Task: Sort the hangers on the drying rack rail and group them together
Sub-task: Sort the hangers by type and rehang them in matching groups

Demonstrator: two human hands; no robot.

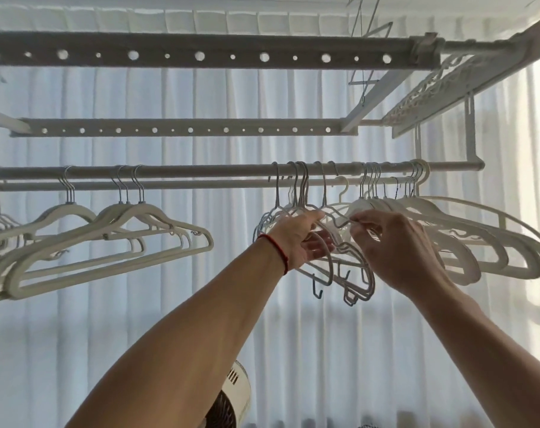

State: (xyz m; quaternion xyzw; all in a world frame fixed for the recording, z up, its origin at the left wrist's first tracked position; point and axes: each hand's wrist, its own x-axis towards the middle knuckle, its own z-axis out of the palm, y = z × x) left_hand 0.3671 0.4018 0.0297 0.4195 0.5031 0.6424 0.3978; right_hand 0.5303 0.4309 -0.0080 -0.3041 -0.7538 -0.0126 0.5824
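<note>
Roughly midway, by my judgement: the wire hangers (pixel 296 193) hang bunched mid-rail (pixel 201 171), left hand (pixel 299 239) curled around their shoulders, right hand (pixel 398 242) pinching one wire. Flat hangers (pixel 114 239) still sit in separate clusters left and right, ungrouped.

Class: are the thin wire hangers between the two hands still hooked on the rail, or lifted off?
Hooked on: the wire hangers curve their hooks over the rail above both hands.

Two bare hands, the left hand (pixel 302 239) and the right hand (pixel 398 248). Two perforated grey metal rack bars (pixel 201 55). One round fan (pixel 231 396). The white plastic hangers (pixel 114 242) overlap too densely to count.
</note>
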